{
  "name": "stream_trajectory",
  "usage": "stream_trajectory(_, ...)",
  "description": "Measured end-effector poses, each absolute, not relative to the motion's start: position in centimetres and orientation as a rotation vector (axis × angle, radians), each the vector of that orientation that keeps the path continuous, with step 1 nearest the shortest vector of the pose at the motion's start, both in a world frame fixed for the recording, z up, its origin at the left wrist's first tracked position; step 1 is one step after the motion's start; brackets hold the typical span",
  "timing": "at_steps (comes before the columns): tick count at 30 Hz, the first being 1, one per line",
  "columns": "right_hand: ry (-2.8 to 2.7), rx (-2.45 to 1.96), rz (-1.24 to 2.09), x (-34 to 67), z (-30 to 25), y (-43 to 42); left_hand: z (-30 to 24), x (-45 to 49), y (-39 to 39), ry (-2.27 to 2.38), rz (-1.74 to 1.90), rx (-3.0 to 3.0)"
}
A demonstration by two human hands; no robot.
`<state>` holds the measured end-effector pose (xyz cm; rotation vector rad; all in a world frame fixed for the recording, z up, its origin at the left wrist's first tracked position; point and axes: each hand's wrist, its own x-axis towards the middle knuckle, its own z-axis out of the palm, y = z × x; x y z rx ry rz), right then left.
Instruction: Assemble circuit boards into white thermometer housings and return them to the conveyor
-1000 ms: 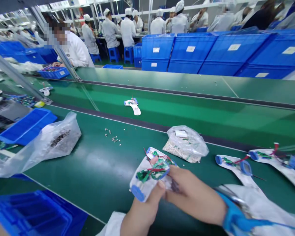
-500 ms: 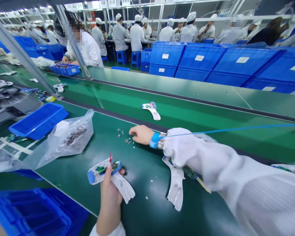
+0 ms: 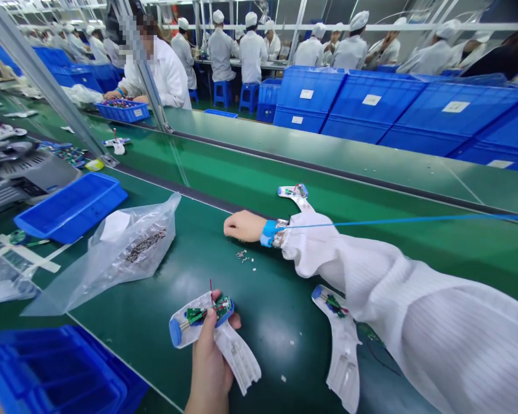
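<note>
My left hand (image 3: 210, 359) grips a white gun-shaped plastic shell (image 3: 218, 339) with a green circuit board, red wire and blue end cap, held low over the dark green bench. My right hand (image 3: 243, 225), with a blue wrist strap (image 3: 268, 233) and blue cord, reaches out over the bench with fingers curled together beside a scatter of tiny metal parts (image 3: 244, 256). What its fingertips hold is too small to make out. A second open shell (image 3: 342, 339) lies under my right sleeve.
A clear bag of small dark parts (image 3: 125, 247) and a blue tray (image 3: 71, 206) lie at left. Another shell (image 3: 296, 195) rides the green conveyor (image 3: 371, 190). Blue bins (image 3: 47, 371) sit at the near left. Blue crates and seated workers in white are beyond.
My right hand has lifted slightly off the scattered small parts and shifted. The view has swung left. My left hand still holds the shell, and the shell on the conveyor has travelled right.
</note>
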<state>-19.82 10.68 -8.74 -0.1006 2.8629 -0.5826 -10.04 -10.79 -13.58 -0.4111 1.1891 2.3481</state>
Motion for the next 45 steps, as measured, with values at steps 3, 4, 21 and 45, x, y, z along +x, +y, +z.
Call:
stream_trajectory(3, 2.896, 0.025, -0.65, -18.7, -6.7, 12.3, -13.7, -10.1, -10.9, 1.186, 2.348, -0.4)
stream_trajectory(4, 2.895, 0.063, -0.664, -18.2, -6.0, 12.8, -13.8, -10.2, -10.9, 1.187, 2.352, -0.396)
stream_trajectory(21, 2.815, -0.089, -0.492, -15.4, -10.2, 11.7, -13.4, -10.4, -10.9, 1.221, 2.306, -0.373)
stream_trajectory(45, 2.801, 0.038, -0.784, -13.8, -5.0, 14.2, -13.4, -10.2, -11.0, 1.227, 2.321, -0.387)
